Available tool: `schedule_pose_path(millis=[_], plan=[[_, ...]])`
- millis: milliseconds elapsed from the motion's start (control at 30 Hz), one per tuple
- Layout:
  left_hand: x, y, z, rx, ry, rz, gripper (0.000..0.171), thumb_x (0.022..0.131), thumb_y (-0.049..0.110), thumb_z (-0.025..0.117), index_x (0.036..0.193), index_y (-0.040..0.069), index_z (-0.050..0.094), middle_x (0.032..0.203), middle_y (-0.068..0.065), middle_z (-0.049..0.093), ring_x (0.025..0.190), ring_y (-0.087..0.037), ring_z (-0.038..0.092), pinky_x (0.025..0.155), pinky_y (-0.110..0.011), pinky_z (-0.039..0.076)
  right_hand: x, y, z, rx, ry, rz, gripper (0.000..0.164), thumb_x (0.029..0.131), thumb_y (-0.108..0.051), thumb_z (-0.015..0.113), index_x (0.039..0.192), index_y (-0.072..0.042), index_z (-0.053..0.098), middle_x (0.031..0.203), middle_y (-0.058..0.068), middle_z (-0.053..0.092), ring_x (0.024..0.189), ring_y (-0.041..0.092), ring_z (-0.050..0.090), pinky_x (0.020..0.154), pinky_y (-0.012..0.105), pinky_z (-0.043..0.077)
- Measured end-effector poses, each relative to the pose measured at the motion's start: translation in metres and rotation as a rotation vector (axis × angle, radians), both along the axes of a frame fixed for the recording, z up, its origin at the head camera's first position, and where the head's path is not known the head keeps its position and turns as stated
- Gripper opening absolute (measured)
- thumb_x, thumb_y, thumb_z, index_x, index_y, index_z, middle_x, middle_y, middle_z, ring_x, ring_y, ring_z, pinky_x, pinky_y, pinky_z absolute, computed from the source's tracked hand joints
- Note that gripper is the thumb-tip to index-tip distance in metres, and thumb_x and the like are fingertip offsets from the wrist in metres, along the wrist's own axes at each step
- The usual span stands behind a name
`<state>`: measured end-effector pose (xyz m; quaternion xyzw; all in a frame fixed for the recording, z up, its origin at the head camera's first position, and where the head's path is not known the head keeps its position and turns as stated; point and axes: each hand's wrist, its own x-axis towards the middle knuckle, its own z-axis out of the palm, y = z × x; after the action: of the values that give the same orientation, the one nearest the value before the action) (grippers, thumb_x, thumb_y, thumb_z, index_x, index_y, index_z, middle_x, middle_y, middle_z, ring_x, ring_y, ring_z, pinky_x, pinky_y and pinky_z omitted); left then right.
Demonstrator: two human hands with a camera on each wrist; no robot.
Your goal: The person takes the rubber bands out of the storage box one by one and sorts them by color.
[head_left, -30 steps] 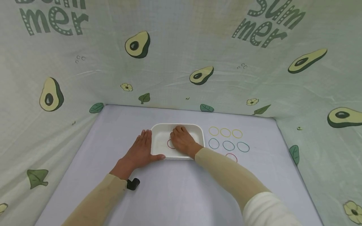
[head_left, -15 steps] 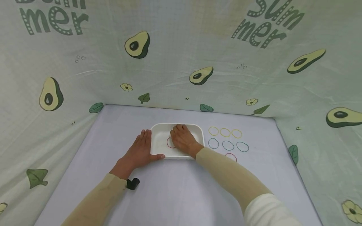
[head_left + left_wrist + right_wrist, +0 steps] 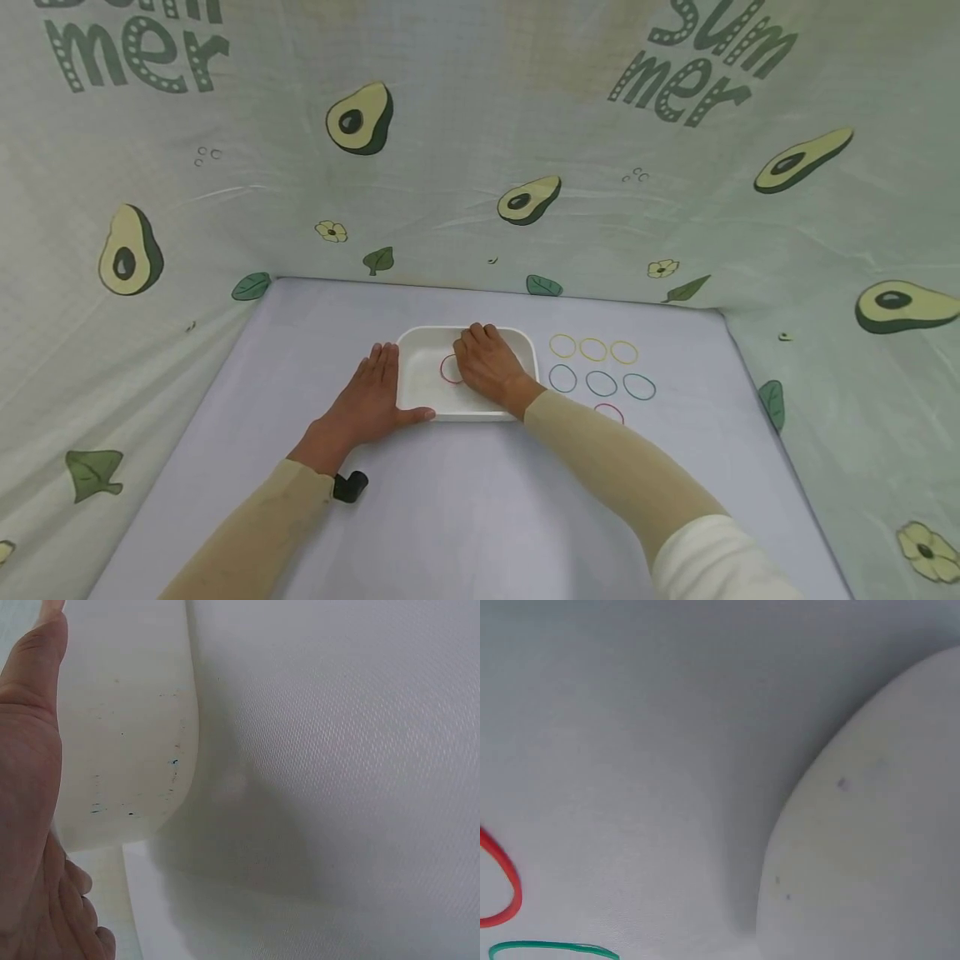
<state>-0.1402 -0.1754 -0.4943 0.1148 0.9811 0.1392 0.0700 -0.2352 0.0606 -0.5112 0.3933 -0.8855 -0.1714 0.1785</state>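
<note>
A white tray [image 3: 420,367] stands on the table. My left hand [image 3: 367,404] lies along its left end, fingers straight and thumb along the front edge; in the left wrist view that hand [image 3: 30,780] rests against the tray wall [image 3: 127,750]. Inside the tray my right hand [image 3: 491,367], its fingers curled, reaches the back wall. A red rubber band [image 3: 441,367] runs under the right hand, which seems to pinch its hidden side; the fingertips are out of sight. The right wrist view shows the tray's outer wall [image 3: 870,847] but no fingers.
Right of the tray lie a row of yellow rubber bands [image 3: 550,346], a row of green rubber bands [image 3: 549,378] and a red rubber band [image 3: 608,405] partly behind the right sleeve. A printed cloth [image 3: 450,125] hangs around the table [image 3: 450,517].
The right hand has slid a little towards the tray's back wall, and the red rubber band in the tray has shifted the same way. The left hand stays in place.
</note>
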Motion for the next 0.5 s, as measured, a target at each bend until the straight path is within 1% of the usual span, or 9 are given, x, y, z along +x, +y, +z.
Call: schedule_pose_path(millis=[133, 267, 500], plan=[[0.0, 0.0, 0.001, 0.002, -0.005, 0.003, 0.134, 0.087, 0.08, 0.065, 0.164, -0.013, 0.005, 0.173, -0.031, 0.01, 0.162, -0.047, 0.006, 0.131, -0.058, 0.016, -0.001, 0.005, 0.003, -0.026, -0.009, -0.001, 0.015, 0.108, -0.01, 0.047, 0.101, -0.005, 0.059, 0.094, 0.008, 0.057, 0.099, 0.029, 0.052, 0.089, 0.04, 0.046], [0.0, 0.0, 0.002, 0.008, -0.005, 0.005, 0.134, 0.087, 0.079, 0.067, 0.163, -0.013, 0.006, 0.173, -0.031, 0.011, 0.162, -0.048, 0.007, 0.131, -0.058, 0.017, -0.001, 0.01, 0.009, -0.028, -0.006, 0.0, 0.015, 0.108, -0.01, 0.046, 0.102, -0.005, 0.059, 0.095, 0.009, 0.057, 0.098, 0.029, 0.052, 0.089, 0.04, 0.046], [0.0, 0.002, 0.003, 0.015, -0.009, 0.006, 0.135, 0.087, 0.079, 0.067, 0.163, -0.013, 0.006, 0.173, -0.032, 0.012, 0.162, -0.048, 0.007, 0.131, -0.059, 0.018, 0.005, 0.019, 0.023, -0.079, 0.02, -0.002, 0.016, 0.108, -0.01, 0.046, 0.097, -0.006, 0.056, 0.094, 0.009, 0.055, 0.097, 0.029, 0.051, 0.084, 0.039, 0.044]])
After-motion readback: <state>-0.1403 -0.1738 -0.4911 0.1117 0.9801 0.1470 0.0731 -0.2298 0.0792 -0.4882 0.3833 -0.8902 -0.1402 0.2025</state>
